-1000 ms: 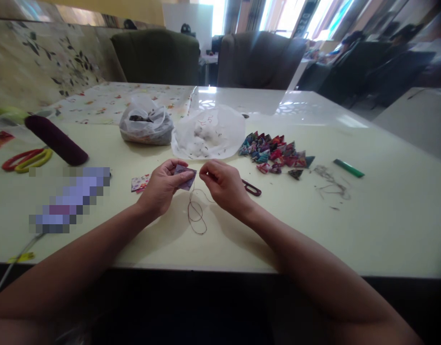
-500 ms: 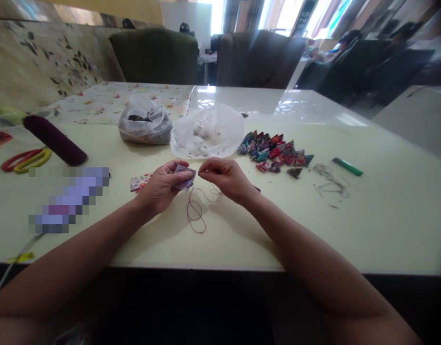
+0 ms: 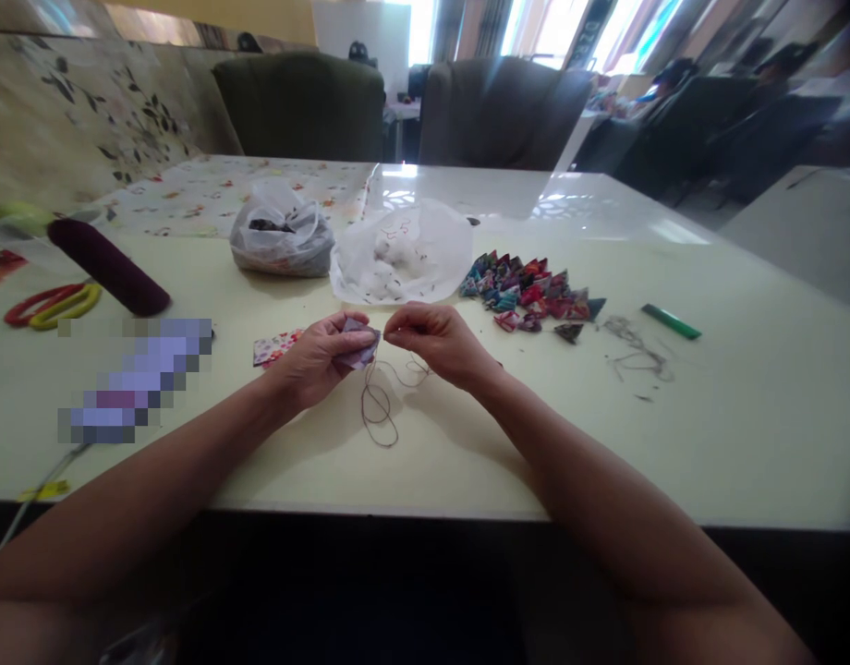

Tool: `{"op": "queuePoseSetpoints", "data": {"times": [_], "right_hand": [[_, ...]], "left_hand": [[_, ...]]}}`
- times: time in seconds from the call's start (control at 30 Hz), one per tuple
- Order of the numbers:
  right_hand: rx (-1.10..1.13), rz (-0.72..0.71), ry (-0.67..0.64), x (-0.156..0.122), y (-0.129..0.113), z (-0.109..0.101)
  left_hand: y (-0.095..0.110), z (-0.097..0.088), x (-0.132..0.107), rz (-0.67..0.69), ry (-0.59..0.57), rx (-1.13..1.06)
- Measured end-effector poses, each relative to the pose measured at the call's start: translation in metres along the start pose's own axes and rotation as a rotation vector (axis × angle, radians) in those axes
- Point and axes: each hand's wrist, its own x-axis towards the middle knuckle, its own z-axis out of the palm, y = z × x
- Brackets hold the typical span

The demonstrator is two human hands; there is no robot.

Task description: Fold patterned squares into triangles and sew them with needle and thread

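My left hand [image 3: 310,362] pinches a small greyish-purple piece of fabric [image 3: 354,353] between thumb and fingers. Just to its right, my right hand [image 3: 443,344] has thumb and index finger pressed together close to the fabric's edge; whatever sits in that pinch is too small to make out. A thin brown thread [image 3: 379,432] hangs from beside the fabric and lies in loops on the table below, one strand running under my right hand. Partly behind my left wrist lies floral fabric [image 3: 275,347].
Beyond my hands are a plastic bag of dark stuff [image 3: 281,249] and a white bag with fluffy stuffing [image 3: 394,263]. Folded fabric triangles [image 3: 518,288], thread scraps [image 3: 638,351] and a green tube [image 3: 671,321] lie right. Scissors [image 3: 65,307] and a dark purple cylinder [image 3: 110,268] lie left.
Both hands keep nearly the same pose, the right one still pinched by the fabric's edge. The whole view has shifted very slightly.
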Motion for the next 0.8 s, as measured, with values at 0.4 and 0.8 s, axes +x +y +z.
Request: {"op": "queuePoseSetpoints", "data": {"times": [0.4, 0.8], "right_hand": [[-0.041, -0.057, -0.02, 0.0005, 0.0029, 0.0025], [-0.063, 0.076, 0.071, 0.0011, 0.0003, -0.0041]], "left_hand": [[-0.0003, -0.001, -0.0007, -0.028, -0.018, 0.038], [-0.0011, -0.0048, 0.0034, 0.173, 0.026, 0.019]]}}
